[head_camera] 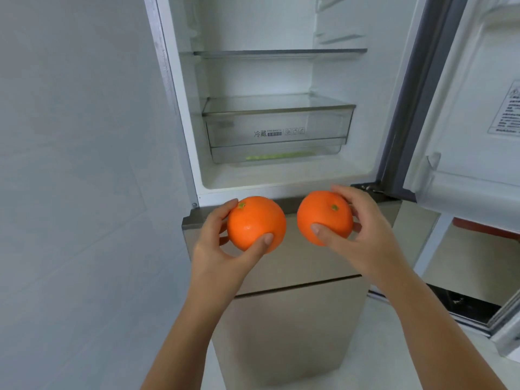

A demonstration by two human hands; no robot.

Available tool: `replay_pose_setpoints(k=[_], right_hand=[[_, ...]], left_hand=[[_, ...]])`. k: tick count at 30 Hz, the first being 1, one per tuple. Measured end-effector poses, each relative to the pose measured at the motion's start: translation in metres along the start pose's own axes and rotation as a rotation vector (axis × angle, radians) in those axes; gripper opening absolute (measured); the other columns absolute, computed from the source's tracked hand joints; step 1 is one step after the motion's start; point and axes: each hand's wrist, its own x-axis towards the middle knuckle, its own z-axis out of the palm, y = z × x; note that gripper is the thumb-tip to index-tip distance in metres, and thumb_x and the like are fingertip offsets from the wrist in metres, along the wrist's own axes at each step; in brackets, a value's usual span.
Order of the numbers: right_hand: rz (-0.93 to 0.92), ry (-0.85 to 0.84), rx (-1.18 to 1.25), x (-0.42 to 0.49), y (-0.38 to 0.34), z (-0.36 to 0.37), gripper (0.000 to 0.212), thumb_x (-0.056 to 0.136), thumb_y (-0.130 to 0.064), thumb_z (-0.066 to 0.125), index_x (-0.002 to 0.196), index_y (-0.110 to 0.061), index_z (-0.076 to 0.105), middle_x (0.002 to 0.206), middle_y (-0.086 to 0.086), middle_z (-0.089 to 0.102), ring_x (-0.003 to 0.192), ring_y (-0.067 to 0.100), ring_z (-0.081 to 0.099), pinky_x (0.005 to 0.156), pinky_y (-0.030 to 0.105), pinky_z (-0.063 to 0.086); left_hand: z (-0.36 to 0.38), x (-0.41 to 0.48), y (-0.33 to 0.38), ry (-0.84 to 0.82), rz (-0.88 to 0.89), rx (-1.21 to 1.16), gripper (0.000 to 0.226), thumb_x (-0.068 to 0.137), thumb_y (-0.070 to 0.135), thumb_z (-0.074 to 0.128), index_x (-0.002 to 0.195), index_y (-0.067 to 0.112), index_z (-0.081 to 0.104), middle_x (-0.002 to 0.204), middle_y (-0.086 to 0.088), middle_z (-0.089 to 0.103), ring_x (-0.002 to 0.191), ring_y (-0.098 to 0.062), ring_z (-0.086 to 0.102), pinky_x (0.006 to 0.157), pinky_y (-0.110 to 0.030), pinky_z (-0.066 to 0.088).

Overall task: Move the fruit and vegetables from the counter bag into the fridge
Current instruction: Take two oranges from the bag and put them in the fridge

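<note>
My left hand [216, 246] grips one orange [254, 220], thumb in front and fingers behind it. My right hand [363, 235] grips a second orange [323, 213] the same way. Both oranges are held side by side, stems up, just below the open fridge compartment [261, 175]. Inside it a clear crisper drawer [277, 128] sits at the bottom, with something green and long lying low in it, blurred through the plastic. A glass shelf [278, 52] runs above the drawer. The counter bag is out of view.
The fridge door [475, 108] stands open to the right, with a door bin at its lower edge. Two shut lower fridge doors [295, 319] are under my hands. A pale tiled wall [84, 164] fills the left side.
</note>
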Motion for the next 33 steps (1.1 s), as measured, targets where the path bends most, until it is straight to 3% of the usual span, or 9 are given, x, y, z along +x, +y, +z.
replay_pose_setpoints(k=[2, 5, 10, 15, 19, 21, 27, 33], right_hand=[[0.002, 0.016, -0.006, 0.024, 0.010, 0.001, 0.062, 0.070, -0.021, 0.077, 0.119, -0.035, 0.042, 0.122, -0.008, 0.043, 0.102, 0.005, 0.045, 0.077, 0.009, 0.035], [-0.031, 0.043, -0.018, 0.064, 0.023, 0.003, 0.060, 0.070, -0.022, 0.077, 0.119, -0.033, 0.043, 0.119, -0.009, 0.044, 0.101, 0.000, 0.046, 0.078, 0.013, 0.037], [-0.059, 0.041, -0.077, 0.138, 0.039, 0.011, 0.061, 0.072, -0.027, 0.075, 0.120, -0.037, 0.039, 0.121, -0.013, 0.041, 0.098, -0.006, 0.043, 0.072, 0.010, 0.036], [-0.089, 0.069, -0.102, 0.207, 0.053, 0.021, 0.059, 0.071, -0.028, 0.074, 0.117, -0.038, 0.039, 0.119, -0.014, 0.040, 0.098, -0.001, 0.045, 0.071, 0.009, 0.035], [-0.107, 0.075, -0.037, 0.250, 0.061, 0.028, 0.058, 0.072, -0.026, 0.073, 0.120, -0.036, 0.042, 0.117, -0.020, 0.041, 0.099, -0.010, 0.043, 0.068, 0.006, 0.040], [-0.114, 0.079, -0.011, 0.271, 0.065, 0.031, 0.056, 0.072, -0.025, 0.074, 0.119, -0.035, 0.045, 0.120, -0.015, 0.045, 0.100, -0.007, 0.045, 0.070, 0.006, 0.040], [-0.140, 0.080, 0.034, 0.340, 0.081, 0.038, 0.051, 0.071, -0.026, 0.075, 0.114, -0.036, 0.048, 0.122, -0.006, 0.050, 0.104, 0.012, 0.051, 0.075, 0.017, 0.040], [-0.174, -0.010, 0.046, 0.405, 0.093, 0.047, 0.049, 0.073, -0.024, 0.074, 0.113, -0.035, 0.047, 0.123, -0.002, 0.050, 0.103, 0.012, 0.049, 0.075, 0.015, 0.036]], left_hand=[[0.011, 0.027, -0.002, -0.002, 0.029, -0.013, 0.062, 0.051, 0.056, 0.071, 0.106, 0.053, 0.044, 0.115, 0.023, 0.050, 0.098, -0.001, 0.054, 0.069, -0.008, 0.046], [0.026, 0.071, -0.009, -0.009, 0.061, -0.043, 0.057, 0.056, 0.044, 0.073, 0.106, 0.049, 0.046, 0.114, 0.024, 0.049, 0.099, 0.000, 0.053, 0.068, -0.004, 0.044], [0.046, 0.146, -0.024, -0.026, 0.102, -0.050, 0.056, 0.058, 0.044, 0.071, 0.107, 0.048, 0.045, 0.113, 0.026, 0.047, 0.101, -0.002, 0.052, 0.073, -0.015, 0.044], [0.060, 0.216, -0.034, 0.009, 0.156, -0.051, 0.055, 0.058, 0.044, 0.072, 0.106, 0.048, 0.046, 0.113, 0.024, 0.051, 0.100, -0.002, 0.053, 0.071, -0.006, 0.045], [0.071, 0.258, -0.039, 0.035, 0.172, -0.050, 0.058, 0.061, 0.043, 0.074, 0.112, 0.044, 0.046, 0.113, 0.023, 0.049, 0.103, -0.006, 0.053, 0.079, -0.018, 0.047], [0.076, 0.276, -0.042, 0.070, 0.166, -0.048, 0.060, 0.066, 0.036, 0.080, 0.116, 0.037, 0.047, 0.115, 0.016, 0.050, 0.106, -0.011, 0.053, 0.083, -0.023, 0.047], [0.089, 0.326, -0.047, 0.183, 0.163, -0.001, 0.058, 0.069, 0.030, 0.077, 0.120, 0.032, 0.049, 0.119, 0.009, 0.052, 0.104, -0.008, 0.052, 0.074, -0.004, 0.042], [0.099, 0.377, -0.050, 0.223, 0.143, 0.123, 0.059, 0.069, 0.028, 0.077, 0.121, 0.028, 0.050, 0.120, 0.002, 0.053, 0.104, -0.013, 0.050, 0.090, -0.030, 0.044]])
